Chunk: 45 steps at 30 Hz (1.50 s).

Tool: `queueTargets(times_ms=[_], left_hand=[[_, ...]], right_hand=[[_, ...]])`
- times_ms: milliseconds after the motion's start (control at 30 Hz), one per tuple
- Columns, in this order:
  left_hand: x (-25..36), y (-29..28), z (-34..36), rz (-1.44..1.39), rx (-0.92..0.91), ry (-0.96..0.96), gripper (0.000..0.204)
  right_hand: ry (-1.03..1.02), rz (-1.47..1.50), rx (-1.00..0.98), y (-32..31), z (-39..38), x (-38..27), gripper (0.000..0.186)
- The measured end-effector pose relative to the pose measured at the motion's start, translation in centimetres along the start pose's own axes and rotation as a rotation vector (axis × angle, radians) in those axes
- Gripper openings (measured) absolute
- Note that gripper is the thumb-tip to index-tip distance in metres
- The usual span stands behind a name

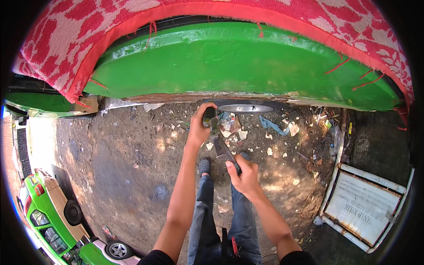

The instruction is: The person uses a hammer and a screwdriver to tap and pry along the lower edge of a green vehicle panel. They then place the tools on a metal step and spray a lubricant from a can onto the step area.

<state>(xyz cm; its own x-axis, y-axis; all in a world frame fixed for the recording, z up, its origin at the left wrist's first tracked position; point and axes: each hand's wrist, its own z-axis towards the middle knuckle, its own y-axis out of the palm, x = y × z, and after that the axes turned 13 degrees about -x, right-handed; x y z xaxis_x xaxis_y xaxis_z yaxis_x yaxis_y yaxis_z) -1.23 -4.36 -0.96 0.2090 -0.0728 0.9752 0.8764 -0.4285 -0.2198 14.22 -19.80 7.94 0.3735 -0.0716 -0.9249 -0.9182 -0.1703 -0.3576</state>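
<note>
My left hand [201, 121] is wrapped round the dark green handle of what looks like a screwdriver or chisel [207, 115]. Its thin tip points up at the lower edge of a green car body panel [212, 66], where the surface is brown and flaking; whether it touches cannot be seen. In my right hand [245, 176] is a hammer [222, 149], gripped at the lower end of its handle. The hammer's head lies right beside the green handle, against it or just short of it.
A red-and-pink patterned cloth [265, 9] drapes over the panel. Below sits a wheel [245, 107]. Pale flakes [242, 134] and a blue rag [274, 126] litter the dirt floor [132, 154]. Right stands a rusty white sign [362, 203]; lower left, a green car [53, 221].
</note>
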Motion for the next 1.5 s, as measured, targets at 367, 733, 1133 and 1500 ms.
queueTargets(times_ms=[367, 733, 1133, 1500], left_hand=[[-0.5, -1.5, 1.3, -0.052, -0.032, -0.099, 0.051], [-0.5, -1.9, 1.5, 0.082, -0.09, -0.094, 0.047], [0.2, -3.2, 1.6, -0.139, -0.107, -0.131, 0.043], [0.7, -2.7, 2.1, -0.171, -0.085, -0.018, 0.057]], right_hand=[[-0.111, -0.07, -0.029, 0.9, 0.9, -1.0, 0.023], [-0.198, -0.136, -0.008, -0.1, 3.2, -2.3, 0.025], [-0.081, -0.069, -0.002, 0.6, 2.2, -0.9, 0.024], [-0.098, -0.041, 0.004, 0.8, 3.0, -2.0, 0.023]])
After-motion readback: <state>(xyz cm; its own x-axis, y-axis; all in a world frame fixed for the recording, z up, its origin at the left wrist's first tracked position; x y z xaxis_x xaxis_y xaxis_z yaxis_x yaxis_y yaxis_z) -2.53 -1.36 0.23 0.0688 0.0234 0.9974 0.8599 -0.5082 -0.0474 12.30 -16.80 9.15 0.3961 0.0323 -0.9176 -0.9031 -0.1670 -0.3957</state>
